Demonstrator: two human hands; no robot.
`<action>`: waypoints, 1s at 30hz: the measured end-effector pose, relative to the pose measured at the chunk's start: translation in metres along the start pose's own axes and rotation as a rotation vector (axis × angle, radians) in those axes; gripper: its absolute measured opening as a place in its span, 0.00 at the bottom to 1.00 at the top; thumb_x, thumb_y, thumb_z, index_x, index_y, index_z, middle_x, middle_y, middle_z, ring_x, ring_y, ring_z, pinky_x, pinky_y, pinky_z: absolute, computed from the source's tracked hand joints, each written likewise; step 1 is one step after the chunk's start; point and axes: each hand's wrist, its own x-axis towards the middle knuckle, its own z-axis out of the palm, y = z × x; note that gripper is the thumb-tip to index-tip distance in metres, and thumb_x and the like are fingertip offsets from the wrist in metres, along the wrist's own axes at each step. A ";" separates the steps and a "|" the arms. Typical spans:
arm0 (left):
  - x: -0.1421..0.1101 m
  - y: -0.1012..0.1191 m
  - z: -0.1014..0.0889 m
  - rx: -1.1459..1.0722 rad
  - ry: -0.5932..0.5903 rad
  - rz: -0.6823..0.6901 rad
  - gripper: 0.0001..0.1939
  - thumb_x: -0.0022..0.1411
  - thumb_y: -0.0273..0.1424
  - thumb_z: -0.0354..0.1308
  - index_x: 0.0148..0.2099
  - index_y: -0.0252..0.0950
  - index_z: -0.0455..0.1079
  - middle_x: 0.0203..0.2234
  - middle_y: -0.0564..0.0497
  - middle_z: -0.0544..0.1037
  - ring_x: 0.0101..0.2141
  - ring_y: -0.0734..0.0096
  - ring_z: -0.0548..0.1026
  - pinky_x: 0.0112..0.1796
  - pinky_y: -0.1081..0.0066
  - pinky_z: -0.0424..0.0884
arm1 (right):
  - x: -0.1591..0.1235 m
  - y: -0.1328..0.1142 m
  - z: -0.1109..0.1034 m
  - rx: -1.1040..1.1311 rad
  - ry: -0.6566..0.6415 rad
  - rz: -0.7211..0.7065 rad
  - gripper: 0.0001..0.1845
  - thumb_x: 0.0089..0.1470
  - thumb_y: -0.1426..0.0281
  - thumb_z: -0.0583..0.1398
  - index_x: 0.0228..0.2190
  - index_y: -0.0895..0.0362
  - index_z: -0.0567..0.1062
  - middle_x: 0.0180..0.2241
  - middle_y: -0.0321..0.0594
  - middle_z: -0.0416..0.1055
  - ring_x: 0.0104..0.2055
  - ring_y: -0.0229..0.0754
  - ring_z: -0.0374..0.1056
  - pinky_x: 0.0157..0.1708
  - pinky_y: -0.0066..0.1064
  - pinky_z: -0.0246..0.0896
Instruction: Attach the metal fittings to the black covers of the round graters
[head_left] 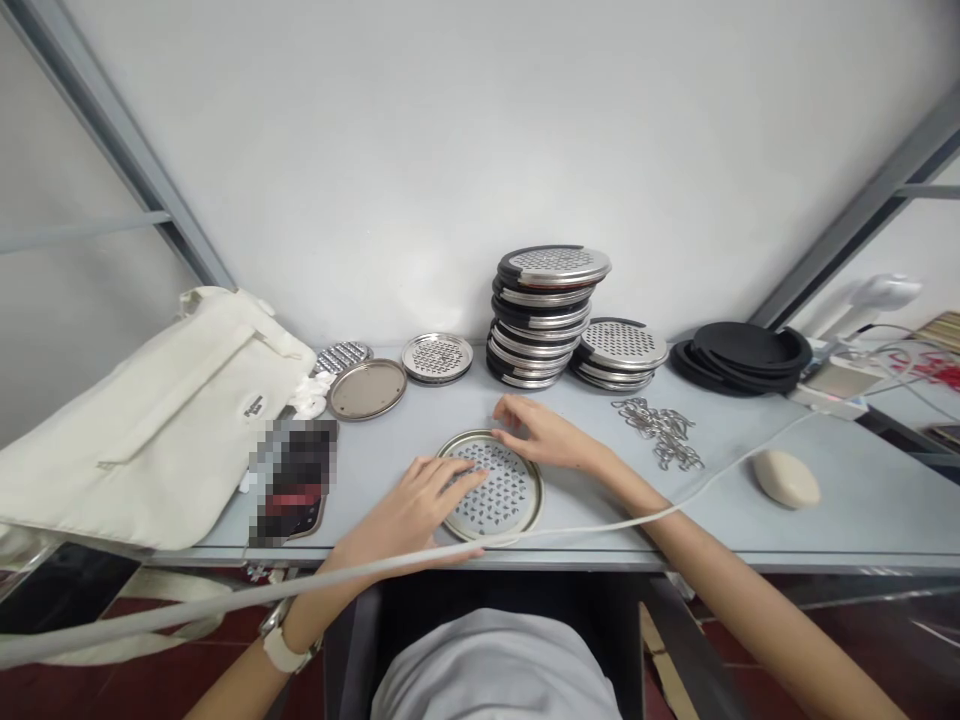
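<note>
We see a tall stack [544, 330] banded in silver and black, its top disc patterned with small dark holes. In front of the tall stack, we find a silver grater disc [510, 492] dotted with rows of darker teeth inside a plain, faintly golden rim. Left of the stack, we see a plain taupe disc [367, 390] and a cream bag [169, 400] with dark lettering. Right of it, we note matte black discs [750, 350], silver hooks [660, 430] and a plain beige rounded object [786, 479]. Beneath it, our tabletop [885, 505] is pale blue-grey.
</note>
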 end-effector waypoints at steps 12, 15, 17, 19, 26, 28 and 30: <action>0.001 0.009 0.008 0.119 0.088 -0.054 0.45 0.50 0.55 0.59 0.63 0.37 0.52 0.58 0.38 0.61 0.55 0.49 0.60 0.53 0.54 0.57 | 0.013 -0.002 0.016 0.094 -0.065 -0.206 0.14 0.60 0.74 0.50 0.43 0.56 0.73 0.40 0.45 0.71 0.43 0.42 0.66 0.46 0.35 0.60; 0.004 0.006 0.009 0.076 0.074 -0.061 0.54 0.46 0.59 0.59 0.66 0.34 0.45 0.61 0.36 0.55 0.59 0.47 0.55 0.55 0.52 0.54 | 0.014 -0.003 0.016 0.107 -0.038 -0.210 0.15 0.62 0.73 0.48 0.44 0.56 0.71 0.41 0.44 0.71 0.44 0.42 0.66 0.47 0.35 0.60; 0.007 0.003 0.009 0.040 0.066 -0.060 0.60 0.44 0.63 0.56 0.67 0.32 0.39 0.61 0.34 0.54 0.60 0.47 0.53 0.56 0.52 0.53 | 0.010 -0.006 0.013 0.064 0.010 -0.171 0.14 0.63 0.71 0.47 0.40 0.57 0.72 0.37 0.44 0.71 0.41 0.42 0.66 0.44 0.36 0.61; 0.010 0.000 0.008 0.010 0.055 -0.058 0.62 0.42 0.64 0.55 0.68 0.32 0.36 0.61 0.34 0.55 0.60 0.47 0.54 0.55 0.52 0.54 | 0.002 -0.011 0.010 -0.009 0.092 -0.114 0.14 0.63 0.68 0.48 0.34 0.57 0.71 0.33 0.43 0.68 0.37 0.43 0.64 0.42 0.36 0.61; 0.015 -0.003 0.008 -0.067 0.015 -0.090 0.63 0.41 0.63 0.57 0.68 0.34 0.34 0.62 0.37 0.53 0.59 0.47 0.54 0.56 0.52 0.53 | -0.035 -0.029 0.026 -0.109 0.193 0.029 0.13 0.63 0.68 0.48 0.36 0.56 0.71 0.36 0.46 0.66 0.39 0.45 0.63 0.42 0.39 0.62; 0.015 -0.004 0.011 -0.094 0.011 -0.115 0.65 0.40 0.63 0.58 0.68 0.35 0.33 0.62 0.37 0.52 0.59 0.45 0.53 0.56 0.50 0.52 | -0.037 -0.028 0.032 -0.107 0.226 0.056 0.12 0.62 0.69 0.48 0.36 0.56 0.71 0.36 0.47 0.65 0.40 0.46 0.63 0.42 0.40 0.62; 0.015 -0.004 0.013 -0.118 -0.001 -0.147 0.66 0.39 0.62 0.60 0.68 0.37 0.32 0.63 0.37 0.51 0.59 0.44 0.53 0.56 0.49 0.50 | -0.036 -0.027 0.035 -0.075 0.248 0.068 0.12 0.62 0.71 0.48 0.35 0.57 0.71 0.37 0.47 0.65 0.40 0.46 0.63 0.44 0.41 0.62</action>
